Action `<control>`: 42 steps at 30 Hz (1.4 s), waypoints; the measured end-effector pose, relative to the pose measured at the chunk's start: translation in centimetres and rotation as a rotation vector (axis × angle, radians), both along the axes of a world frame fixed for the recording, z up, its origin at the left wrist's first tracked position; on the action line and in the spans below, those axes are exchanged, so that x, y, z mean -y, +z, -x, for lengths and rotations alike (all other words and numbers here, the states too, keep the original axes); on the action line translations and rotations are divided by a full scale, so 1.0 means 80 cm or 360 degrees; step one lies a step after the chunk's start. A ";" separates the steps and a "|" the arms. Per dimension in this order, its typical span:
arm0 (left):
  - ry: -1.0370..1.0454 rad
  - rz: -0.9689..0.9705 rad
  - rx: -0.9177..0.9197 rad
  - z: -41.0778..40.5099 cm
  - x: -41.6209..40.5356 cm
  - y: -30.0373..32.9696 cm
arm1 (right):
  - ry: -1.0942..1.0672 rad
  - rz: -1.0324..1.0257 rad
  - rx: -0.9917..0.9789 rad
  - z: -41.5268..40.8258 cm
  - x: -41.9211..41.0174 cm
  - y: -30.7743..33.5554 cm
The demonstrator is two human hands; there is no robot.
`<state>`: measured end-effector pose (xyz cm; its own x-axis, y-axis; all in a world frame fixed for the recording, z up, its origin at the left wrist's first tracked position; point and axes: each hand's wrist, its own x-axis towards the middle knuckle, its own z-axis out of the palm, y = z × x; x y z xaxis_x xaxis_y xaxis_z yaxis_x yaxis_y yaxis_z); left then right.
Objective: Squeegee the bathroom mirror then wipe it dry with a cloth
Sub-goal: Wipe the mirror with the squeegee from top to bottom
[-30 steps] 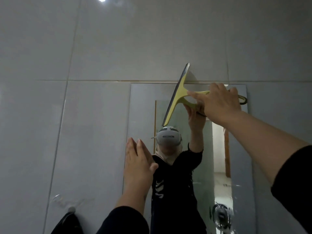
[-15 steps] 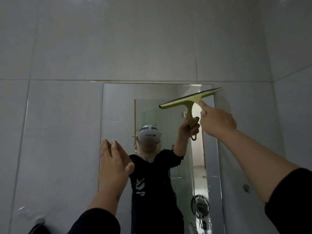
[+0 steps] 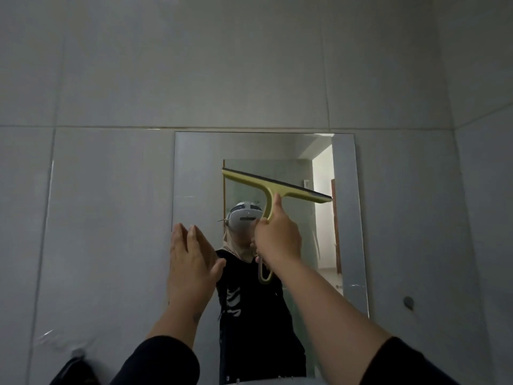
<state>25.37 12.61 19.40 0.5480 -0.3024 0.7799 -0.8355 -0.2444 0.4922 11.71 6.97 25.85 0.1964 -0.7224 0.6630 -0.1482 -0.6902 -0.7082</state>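
Head view: the squeegee step is under way, right hand fingers clamped on the squeegee against the mirror, left hand fingers together, flat; next likely calls for a steady downward pull.

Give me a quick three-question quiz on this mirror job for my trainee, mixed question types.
1. True or false: the right hand grips the handle of the yellow-green plastic squeegee.
2. Multiple choice: the open left hand is at which part of the rectangular frameless wall mirror? A) top edge B) left edge C) right edge
3. Fill in: the squeegee's blade slopes down toward the mirror's ____ side.

Key: 1 true; 2 B; 3 right.
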 end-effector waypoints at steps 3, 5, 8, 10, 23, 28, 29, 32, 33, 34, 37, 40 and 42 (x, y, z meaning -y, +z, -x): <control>-0.0008 0.0105 0.0035 -0.005 -0.010 -0.003 | -0.0038 0.0146 -0.0160 -0.020 -0.024 -0.004; 0.0037 0.0162 0.0043 -0.010 -0.018 -0.006 | -0.0010 0.0251 -0.0309 -0.032 -0.037 -0.010; 0.0100 0.0138 0.0068 -0.021 -0.030 -0.013 | 0.0009 0.0406 -0.0546 -0.038 -0.046 -0.018; 0.0123 0.0110 0.0090 -0.027 -0.037 -0.017 | -0.0007 0.0468 -0.0659 -0.032 -0.043 -0.018; 0.0030 -0.0061 0.0010 -0.009 -0.030 -0.018 | -0.0504 0.0801 -0.1266 0.067 -0.007 0.000; 0.0048 -0.0131 0.0009 -0.005 -0.019 -0.024 | -0.0572 0.0681 -0.1069 0.094 0.025 -0.013; 0.0056 -0.0132 0.0008 -0.005 -0.018 -0.025 | -0.0592 0.0662 -0.1033 0.099 0.032 -0.016; 0.0051 -0.0116 -0.0007 -0.007 -0.014 -0.029 | -0.0640 0.0595 -0.0940 0.118 0.048 -0.020; 0.0043 -0.0107 -0.0011 -0.007 -0.014 -0.030 | -0.0652 0.0558 -0.0916 0.124 0.052 -0.021; 0.0036 -0.0095 -0.0010 -0.008 -0.013 -0.031 | -0.0663 0.0518 -0.0886 0.128 0.056 -0.023; 0.0038 -0.0075 -0.0001 -0.007 -0.013 -0.033 | -0.0679 0.0378 -0.0760 0.139 0.070 -0.031; 0.0041 -0.0074 0.0013 -0.007 -0.013 -0.033 | -0.0632 0.0197 -0.0621 0.142 0.077 -0.044; 0.0038 -0.0075 0.0030 -0.008 -0.012 -0.034 | -0.0555 0.0105 -0.0520 0.137 0.074 -0.054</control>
<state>25.99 13.59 16.70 0.5411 -0.3261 0.7751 -0.8379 -0.2873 0.4640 0.77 1.07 21.53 0.1556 -0.7409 0.6534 -0.5862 -0.6016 -0.5426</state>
